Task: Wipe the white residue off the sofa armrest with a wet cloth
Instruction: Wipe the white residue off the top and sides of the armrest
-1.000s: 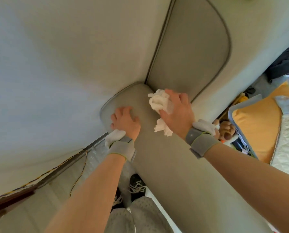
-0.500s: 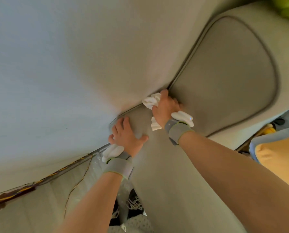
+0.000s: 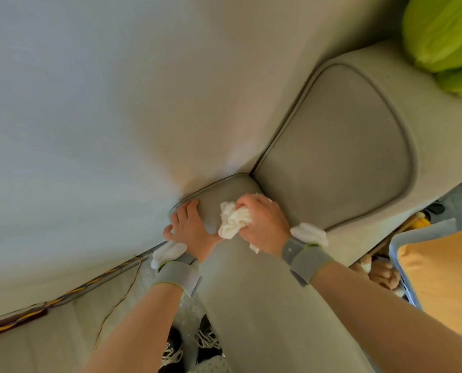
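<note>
Standing beside the sofa, black shoes [image 3: 189, 345] show on the floor by the armrest [image 3: 251, 305]. Farther up, the left hand [image 3: 188, 226] lies flat on the armrest's far end, fingers straight and together. Just beside it, the right hand [image 3: 262, 223] grips a bunched white cloth [image 3: 233, 219], pressing it onto the armrest. Beyond, a back cushion [image 3: 337, 157] and green pillow [image 3: 445, 41] sit.

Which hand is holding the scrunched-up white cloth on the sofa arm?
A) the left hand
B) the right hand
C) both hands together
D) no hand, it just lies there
B: the right hand grips the white cloth on the armrest, while the left hand rests flat beside it.
</note>
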Demonstrator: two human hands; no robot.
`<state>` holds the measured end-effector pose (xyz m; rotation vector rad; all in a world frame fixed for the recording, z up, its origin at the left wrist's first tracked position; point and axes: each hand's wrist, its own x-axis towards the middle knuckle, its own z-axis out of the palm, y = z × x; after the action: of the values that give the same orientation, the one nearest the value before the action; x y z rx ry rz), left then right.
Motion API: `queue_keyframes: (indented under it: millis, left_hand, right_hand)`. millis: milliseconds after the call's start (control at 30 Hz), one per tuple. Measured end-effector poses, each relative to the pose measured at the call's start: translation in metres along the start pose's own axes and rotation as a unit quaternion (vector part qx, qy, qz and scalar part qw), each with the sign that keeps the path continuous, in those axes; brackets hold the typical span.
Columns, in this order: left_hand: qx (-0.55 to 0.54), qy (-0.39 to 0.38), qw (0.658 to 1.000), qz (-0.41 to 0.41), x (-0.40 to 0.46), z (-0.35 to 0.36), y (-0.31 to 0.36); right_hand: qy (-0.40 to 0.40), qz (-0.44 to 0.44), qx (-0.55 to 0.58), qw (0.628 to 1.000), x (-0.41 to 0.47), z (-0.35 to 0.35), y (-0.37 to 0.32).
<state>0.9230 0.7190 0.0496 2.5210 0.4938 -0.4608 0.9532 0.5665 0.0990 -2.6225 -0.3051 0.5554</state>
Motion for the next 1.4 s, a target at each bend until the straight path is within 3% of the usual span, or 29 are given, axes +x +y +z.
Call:
queue_keyframes:
  millis: [100,200,300,400,600,700,900,1033,1133,1233,1300,1400]
  left_hand:
    - [0.014,-0.009,1.0,0.0,-0.002,0.0,0.002]
    - [0.017,-0.018,1.0,-0.001,-0.001,-0.002,0.003]
    - [0.025,-0.015,1.0,-0.006,0.0,-0.001,0.003]
    - [0.03,-0.009,0.999,-0.009,0.001,0.001,0.004]
    - [0.029,-0.007,1.0,-0.008,0.003,0.005,0.003]
    - [0.028,-0.001,1.0,-0.006,0.003,0.005,0.003]
    - [0.043,0.005,0.999,-0.011,0.002,0.001,0.007]
    - [0.091,-0.06,0.994,-0.013,0.004,-0.013,0.014]
    - [0.072,-0.068,0.994,0.042,0.002,-0.022,0.03]
    - [-0.083,-0.14,0.983,0.09,-0.004,-0.034,0.043]
    - [-0.233,-0.229,0.943,0.068,-0.008,-0.042,0.042]
    - [-0.425,-0.3,0.854,-0.024,-0.012,-0.048,0.039]
  right_hand:
    - [0.012,0.019,-0.047,0.999,-0.011,0.005,-0.003]
    - [0.115,0.012,-0.086,0.99,-0.004,0.004,-0.011]
    - [0.242,-0.023,-0.154,0.958,0.009,0.005,-0.005]
    - [0.266,-0.021,-0.172,0.948,0.029,0.0,-0.002]
    - [0.299,-0.056,0.073,0.95,0.034,0.015,0.003]
    - [0.273,-0.078,0.076,0.956,0.03,0.012,0.015]
    - [0.135,0.002,0.0,0.991,0.004,0.001,0.02]
    - [0.134,0.054,0.111,0.983,-0.012,-0.023,0.003]
    - [0.14,0.148,0.26,0.944,-0.023,-0.035,-0.008]
    - [0.131,0.21,0.381,0.891,-0.033,-0.034,-0.006]
    - [0.137,0.256,0.485,0.825,-0.039,-0.029,0.001]
    - [0.092,0.306,0.603,0.731,-0.047,-0.016,0.014]
